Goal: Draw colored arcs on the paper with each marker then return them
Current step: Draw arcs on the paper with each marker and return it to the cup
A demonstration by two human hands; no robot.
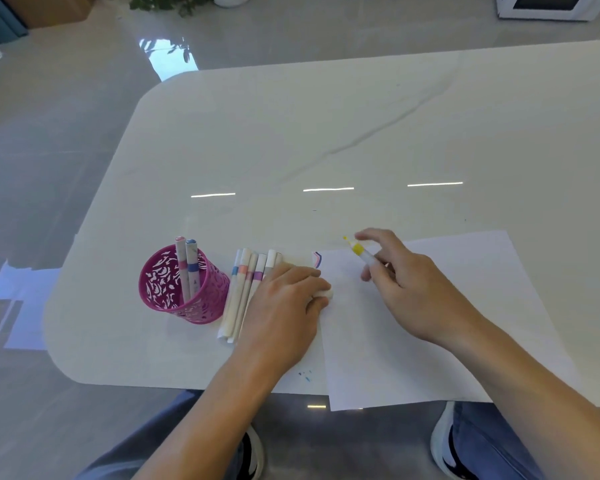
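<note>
Paper (430,323) overhanging the tabletop's (291,133) near edge lies unpinned, the right hand (406,289) pinching the uncapped yellow marker (359,251) just past its far-left corner, the left hand (284,299) gripping a white cap (324,294), so a stroke may drag the sheet or mark the tabletop

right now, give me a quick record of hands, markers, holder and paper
right hand: holds yellow marker, tip uncapped, near paper's far left corner
left hand: grips small white piece, maybe the cap, at paper's left edge
holder: pink, two markers upright inside
loose markers: lying in a row beside holder
arcs: few, at paper's corner
</note>
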